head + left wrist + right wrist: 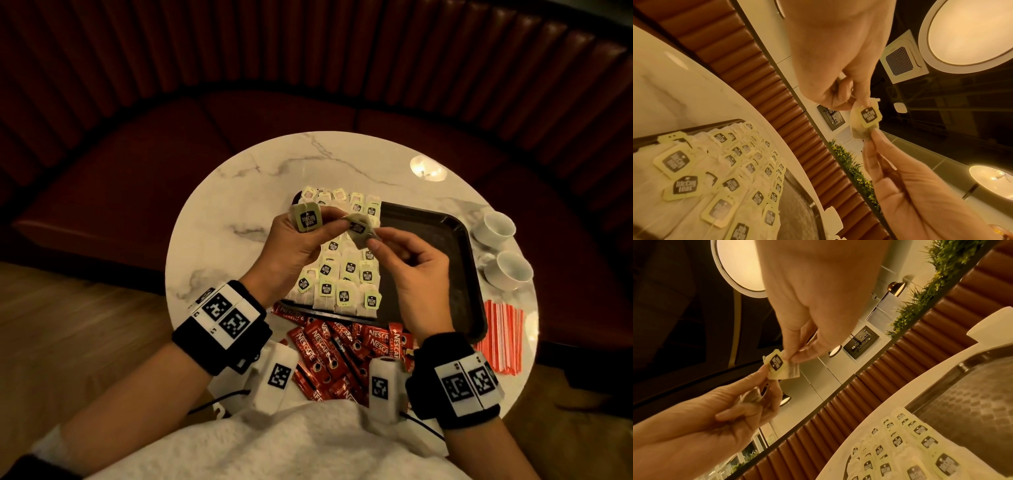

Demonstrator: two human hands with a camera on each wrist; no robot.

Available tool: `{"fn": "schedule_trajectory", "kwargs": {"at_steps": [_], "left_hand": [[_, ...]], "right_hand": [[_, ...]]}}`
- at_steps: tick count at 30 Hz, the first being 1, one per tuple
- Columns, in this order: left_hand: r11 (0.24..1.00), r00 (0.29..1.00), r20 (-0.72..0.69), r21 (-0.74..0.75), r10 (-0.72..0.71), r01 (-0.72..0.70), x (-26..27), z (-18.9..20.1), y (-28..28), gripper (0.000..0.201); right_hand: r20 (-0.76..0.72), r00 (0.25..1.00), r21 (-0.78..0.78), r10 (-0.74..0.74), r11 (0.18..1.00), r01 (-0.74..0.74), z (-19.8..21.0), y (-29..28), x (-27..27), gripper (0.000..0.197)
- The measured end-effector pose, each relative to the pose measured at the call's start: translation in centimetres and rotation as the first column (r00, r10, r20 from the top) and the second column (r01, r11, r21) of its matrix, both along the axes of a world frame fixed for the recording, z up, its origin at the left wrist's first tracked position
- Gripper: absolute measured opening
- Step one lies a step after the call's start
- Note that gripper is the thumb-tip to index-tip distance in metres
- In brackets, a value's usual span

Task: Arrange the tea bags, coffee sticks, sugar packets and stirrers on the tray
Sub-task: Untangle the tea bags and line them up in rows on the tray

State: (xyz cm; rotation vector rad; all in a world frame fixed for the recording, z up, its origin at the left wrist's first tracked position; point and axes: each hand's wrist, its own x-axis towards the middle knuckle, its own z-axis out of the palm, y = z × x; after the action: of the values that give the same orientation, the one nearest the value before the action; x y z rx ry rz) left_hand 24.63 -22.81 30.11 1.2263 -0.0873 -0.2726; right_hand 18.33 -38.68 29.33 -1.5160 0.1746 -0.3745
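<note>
Above the tray, the left hand [301, 240] and the right hand [416, 270] meet over one tea bag [358, 230]: the right thumb and forefinger pinch its lower corner while the left fingertips pinch its upper edge. The left hand also grips a second tea bag [307, 218] against its fingers, green tag facing up. Below them the black tray [442, 240] lies on the round marble surface [260, 178]; its left half is covered with rows of tea bags [346, 277], too many and too overlapped to count exactly, and its right half shows bare textured floor. Near the body, just beside the tray's near edge, a loose heap of red coffee sticks [342, 349] lies on the surface, more than a dozen. A stack of orange-and-white stirrers [503, 335] lies to the right of the tray. Two white cups [498, 228] stand beside the tray's far right corner.
</note>
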Motion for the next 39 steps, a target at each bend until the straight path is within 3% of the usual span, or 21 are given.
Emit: {"fn": "schedule_trajectory", "kwargs": {"at_steps": [7,11,15,19,27,33,39], "left_hand": [[0.995,0.998,-0.012,-0.073,-0.067,0.066,0.1,0.3,0.0,0.01],[0.997,0.998,-0.018,-0.043,-0.059,0.059,0.5,0.1,0.2,0.008],[0.984,0.989,0.012,0.098,-0.151,0.149,0.7,-0.6,0.5,0.01],[0.979,0.991,-0.001,0.154,-0.135,0.133,1.0,-1.5,1.2,0.017],[0.985,0.955,-0.296,0.165,0.01,0.041,1.4,-5.2,3.9,0.032],[0.983,0.913,-0.394,0.181,0.101,-0.031,0.9,-6.4,5.5,0.01],[0.987,0.893,-0.431,0.14,0.129,-0.075,1.0,-6.6,5.8,0.019]], "right_hand": [[-0.007,0.999,0.011,0.037,0.999,-0.037,0.1,-0.1,-0.1,0.017],[-0.106,0.987,-0.041,0.118,0.992,-0.123,-0.1,-0.3,-0.2,0.015],[-0.164,0.98,-0.125,0.109,0.984,-0.13,-0.6,-0.3,0.1,0.012],[-0.244,0.96,-0.243,0.138,0.95,-0.198,-1.7,-0.1,1.0,0.008],[-0.529,0.845,-0.221,0.078,0.949,-0.226,-7.1,1.4,3.4,0.006],[-0.65,0.758,-0.381,0.04,0.847,-0.371,-10.2,3.2,5.0,0.018],[-0.68,0.733,-0.39,0.036,0.828,-0.403,-10.8,4.2,5.5,0.021]]}}
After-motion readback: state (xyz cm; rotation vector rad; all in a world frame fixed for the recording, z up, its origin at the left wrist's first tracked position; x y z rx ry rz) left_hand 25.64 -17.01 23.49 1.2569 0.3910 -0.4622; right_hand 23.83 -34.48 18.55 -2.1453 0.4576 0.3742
